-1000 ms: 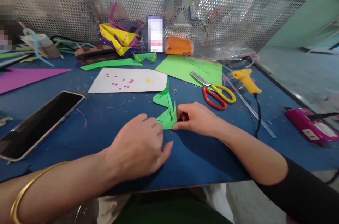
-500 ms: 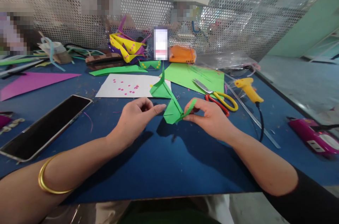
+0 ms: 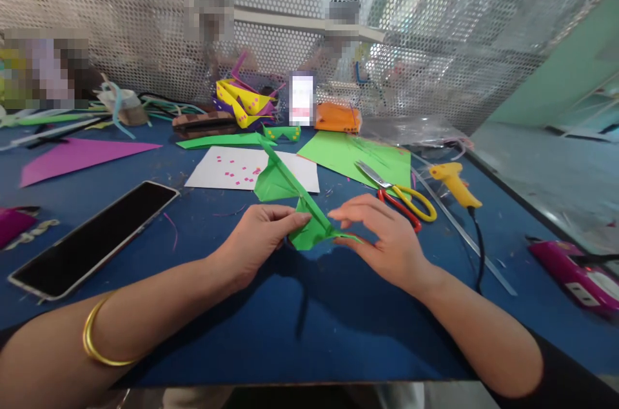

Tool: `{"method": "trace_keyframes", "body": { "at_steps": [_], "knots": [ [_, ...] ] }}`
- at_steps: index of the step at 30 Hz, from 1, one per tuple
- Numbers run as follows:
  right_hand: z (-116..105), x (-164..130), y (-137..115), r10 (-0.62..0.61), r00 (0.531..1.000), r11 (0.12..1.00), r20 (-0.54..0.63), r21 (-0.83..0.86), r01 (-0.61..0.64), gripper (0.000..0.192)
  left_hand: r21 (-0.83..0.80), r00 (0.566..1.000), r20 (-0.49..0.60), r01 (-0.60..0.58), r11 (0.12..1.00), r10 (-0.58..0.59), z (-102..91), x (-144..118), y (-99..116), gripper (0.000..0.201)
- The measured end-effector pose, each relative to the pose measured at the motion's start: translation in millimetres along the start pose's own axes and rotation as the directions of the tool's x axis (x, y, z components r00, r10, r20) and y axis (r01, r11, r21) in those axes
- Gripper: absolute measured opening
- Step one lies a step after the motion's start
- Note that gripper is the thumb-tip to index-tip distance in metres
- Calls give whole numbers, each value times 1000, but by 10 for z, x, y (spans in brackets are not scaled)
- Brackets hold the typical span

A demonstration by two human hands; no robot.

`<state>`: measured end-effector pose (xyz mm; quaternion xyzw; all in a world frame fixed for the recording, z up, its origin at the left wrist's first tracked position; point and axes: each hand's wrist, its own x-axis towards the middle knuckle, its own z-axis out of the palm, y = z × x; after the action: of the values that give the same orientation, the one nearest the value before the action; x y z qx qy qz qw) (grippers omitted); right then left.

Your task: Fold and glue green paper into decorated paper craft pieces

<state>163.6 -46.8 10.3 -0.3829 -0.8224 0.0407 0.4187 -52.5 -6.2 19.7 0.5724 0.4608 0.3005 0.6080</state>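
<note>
1. Pinching the folded green paper figure (image 3: 300, 212) at its near end, the left hand (image 3: 261, 238) has thumb and forefinger closed on the lower fold, just above the blue table top (image 3: 309, 331).
2. The right hand (image 3: 387, 238) is spread, fingers loose, its fingertips (image 3: 338, 219) touching the figure's thin right-hand flap without gripping it.
3. The figure sits between the two hands. Its long axis runs from the near fold up and away to the left, ending in a point over the white sheet dotted with pink squares (image 3: 227, 170).
4. The left hand is nearer and carries it.
5. Red-and-yellow-handled scissors (image 3: 399, 193) lie just beyond the right hand; a black phone (image 3: 94, 238) lies well to the left.
</note>
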Motion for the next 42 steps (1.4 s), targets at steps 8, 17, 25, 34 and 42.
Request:
{"method": "trace_keyframes", "body": {
  "at_steps": [8,17,25,34,42],
  "knots": [
    [20,-13,64,-6,999,998,-41,-62,4,35,-181,984,154,114,977,-86,10,-16,-19,35],
    [-8,6,-6,-92,990,994,-102,-70,85,24,-223,829,536,322,920,-160,11,-125,53,39],
    [-94,67,-92,-28,994,996,-109,-93,18,10,-233,965,258,113,966,-51,33,-78,-51,36],
    [-26,15,-43,274,956,962,-105,8,-274,8,-255,993,106,-26,967,55,28,-57,-65,39],
    [-204,42,-11,448,812,889,-374,84,-451,20,-538,983,11,162,827,-185,-15,48,-40,10]
  ]
}}
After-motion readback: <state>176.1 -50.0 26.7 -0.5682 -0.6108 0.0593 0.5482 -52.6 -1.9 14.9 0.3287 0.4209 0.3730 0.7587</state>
